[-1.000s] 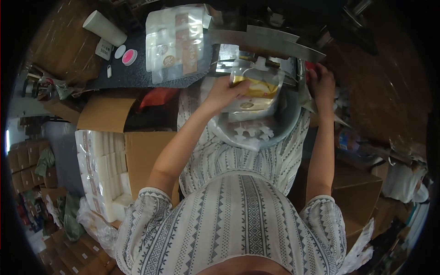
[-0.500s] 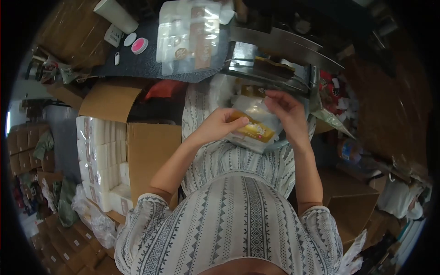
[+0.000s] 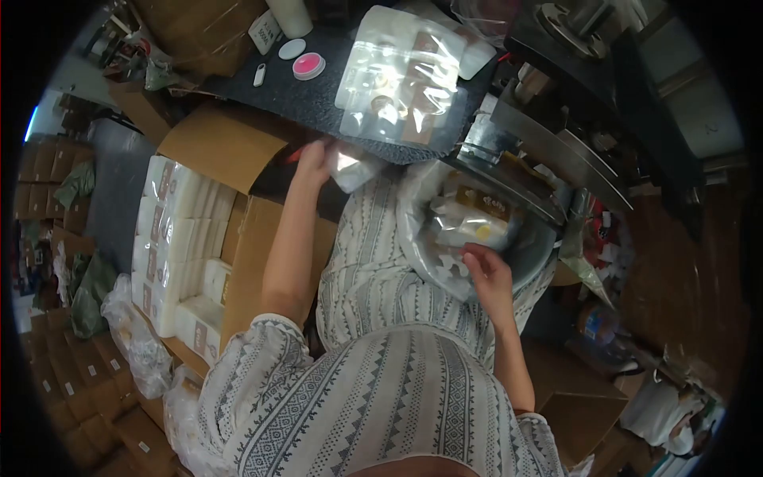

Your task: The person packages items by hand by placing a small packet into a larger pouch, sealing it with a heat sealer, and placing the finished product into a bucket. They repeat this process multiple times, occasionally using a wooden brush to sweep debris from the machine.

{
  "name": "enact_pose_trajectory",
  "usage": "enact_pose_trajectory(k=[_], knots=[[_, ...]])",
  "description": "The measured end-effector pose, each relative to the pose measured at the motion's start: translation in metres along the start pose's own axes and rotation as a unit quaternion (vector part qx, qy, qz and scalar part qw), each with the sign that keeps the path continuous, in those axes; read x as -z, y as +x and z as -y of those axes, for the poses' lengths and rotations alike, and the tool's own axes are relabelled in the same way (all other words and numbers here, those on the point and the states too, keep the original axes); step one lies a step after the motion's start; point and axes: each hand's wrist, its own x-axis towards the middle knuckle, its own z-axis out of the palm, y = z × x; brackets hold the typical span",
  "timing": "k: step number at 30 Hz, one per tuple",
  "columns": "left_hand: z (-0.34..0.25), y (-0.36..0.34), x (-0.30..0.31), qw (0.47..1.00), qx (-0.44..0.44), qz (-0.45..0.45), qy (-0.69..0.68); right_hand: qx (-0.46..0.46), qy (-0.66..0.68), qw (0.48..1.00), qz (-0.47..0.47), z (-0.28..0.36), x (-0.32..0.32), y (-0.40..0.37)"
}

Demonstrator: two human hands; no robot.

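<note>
My left hand (image 3: 315,162) is closed on the edge of a shiny clear packet (image 3: 353,165), just below the dark tabletop's front edge. A round bin (image 3: 540,258) lined with clear plastic stands between my knees. Inside it lie packets with gold and brown labels (image 3: 479,208). Over the bin's near side is my right hand (image 3: 488,274), its thumb and fingers pinched together near a scrap of clear plastic; whether they grip it is too small to tell.
Clear pouches (image 3: 401,79) lie stacked on the dark table (image 3: 262,99), beside a pink round tin (image 3: 308,66). An open carton (image 3: 266,230) with white packs (image 3: 187,238) stands at the left. A metal machine (image 3: 556,143) is at the upper right.
My left hand has moved away from the bin to the upper left with a packet. The gold-labelled packet is no longer between my hands. My right hand has moved lower, and the view has turned.
</note>
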Motion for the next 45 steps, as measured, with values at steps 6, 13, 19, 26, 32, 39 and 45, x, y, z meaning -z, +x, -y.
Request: enact_pose_trajectory(k=[6, 13, 19, 26, 32, 39, 45], knots=[[0.007, 0.131, 0.022, 0.931, -0.353, -0.082, 0.035, -0.045, -0.004, 0.999, -0.015, -0.017, -0.009, -0.012], [0.032, 0.109, 0.041, 0.571, -0.369, 0.019, 0.733, -0.094, -0.056, 0.994, 0.017, -0.032, -0.014, -0.020], [-0.003, 0.061, 0.021, 0.619, -0.284, 0.086, 0.727, -0.087, -0.108, 0.990, 0.040, -0.035, -0.012, -0.015], [-0.053, -0.104, -0.015, 0.752, -0.114, 0.151, 0.631, -0.076, -0.152, 0.985, 0.021, -0.047, 0.006, -0.014], [-0.119, -0.119, -0.184, 0.745, -0.382, 0.319, 0.445, -0.084, -0.137, 0.987, 0.013, -0.030, 0.008, -0.013], [-0.139, -0.009, -0.431, 0.485, -0.777, 0.225, 0.332, -0.108, -0.118, 0.986, -0.037, -0.032, 0.007, -0.026], [-0.128, 0.016, -0.492, 0.394, -0.739, 0.271, 0.474, -0.109, -0.073, 0.988, -0.082, -0.048, 0.009, -0.040]])
